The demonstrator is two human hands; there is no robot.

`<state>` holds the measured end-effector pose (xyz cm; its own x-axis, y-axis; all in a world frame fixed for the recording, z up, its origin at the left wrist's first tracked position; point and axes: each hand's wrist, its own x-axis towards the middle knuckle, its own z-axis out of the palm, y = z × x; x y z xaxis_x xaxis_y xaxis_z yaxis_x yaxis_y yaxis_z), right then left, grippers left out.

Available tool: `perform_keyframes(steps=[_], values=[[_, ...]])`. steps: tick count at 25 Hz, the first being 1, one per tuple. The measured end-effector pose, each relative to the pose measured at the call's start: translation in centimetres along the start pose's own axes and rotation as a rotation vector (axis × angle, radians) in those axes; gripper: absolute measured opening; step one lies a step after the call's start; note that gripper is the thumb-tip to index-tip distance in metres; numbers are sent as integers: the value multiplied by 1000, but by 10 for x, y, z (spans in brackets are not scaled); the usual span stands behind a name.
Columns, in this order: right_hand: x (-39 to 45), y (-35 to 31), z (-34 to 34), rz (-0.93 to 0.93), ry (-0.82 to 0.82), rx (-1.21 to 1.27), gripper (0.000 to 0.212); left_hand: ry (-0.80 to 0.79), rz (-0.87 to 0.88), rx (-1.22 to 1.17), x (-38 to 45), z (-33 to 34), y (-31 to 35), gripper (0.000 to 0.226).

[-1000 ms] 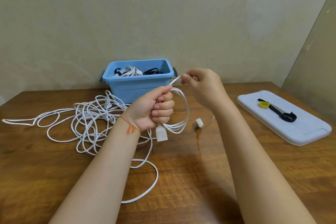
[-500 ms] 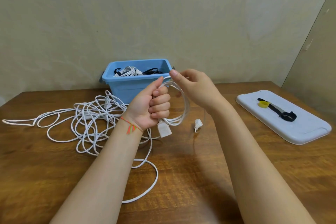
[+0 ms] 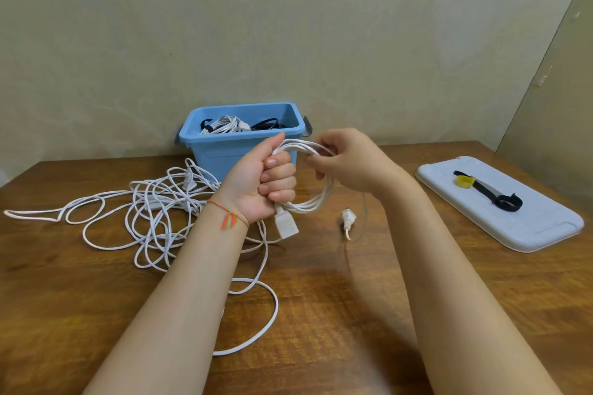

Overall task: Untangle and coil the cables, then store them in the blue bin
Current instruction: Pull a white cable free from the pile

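Both hands now meet at centre frame: right hand (image 3: 345,160) has lowered, pinching the white cable coil (image 3: 316,199); left hand (image 3: 266,184) stays fisted around it.

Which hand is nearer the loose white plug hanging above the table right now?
Right. The right hand is above the white plug, guiding its cable; the left hand grips the coil further to the plug's left.
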<state>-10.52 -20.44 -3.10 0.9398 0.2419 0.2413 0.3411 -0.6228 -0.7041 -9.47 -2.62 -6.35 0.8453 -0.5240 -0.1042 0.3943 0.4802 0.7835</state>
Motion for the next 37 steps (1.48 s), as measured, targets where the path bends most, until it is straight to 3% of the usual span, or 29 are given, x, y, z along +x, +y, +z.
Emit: perform_keyframes(steps=[5,8,14,17,21,24,29,32,37], values=[[-6,3,-12,3,-58,54,10,-37,-8,-3,-4,1,0,44],[-5,8,-12,50,1,179,15,6,37,-99,-4,-1,3,42],[5,30,-17,199,102,54,9,525,349,-315,2,-14,10,46],[9,32,-14,242,108,-103,7,645,474,-307,3,-11,7,45],[9,26,-4,256,28,-507,7,498,470,-147,3,3,6,45],[4,11,10,203,-92,-599,6,404,392,-27,7,10,2,43],[-6,-20,17,-18,-289,-482,8,432,337,258,8,15,-5,39],[-9,-25,12,-45,-227,-316,4,432,290,424,4,15,-5,39],[-12,-29,7,-66,-169,-52,9,324,166,474,0,22,-13,33]])
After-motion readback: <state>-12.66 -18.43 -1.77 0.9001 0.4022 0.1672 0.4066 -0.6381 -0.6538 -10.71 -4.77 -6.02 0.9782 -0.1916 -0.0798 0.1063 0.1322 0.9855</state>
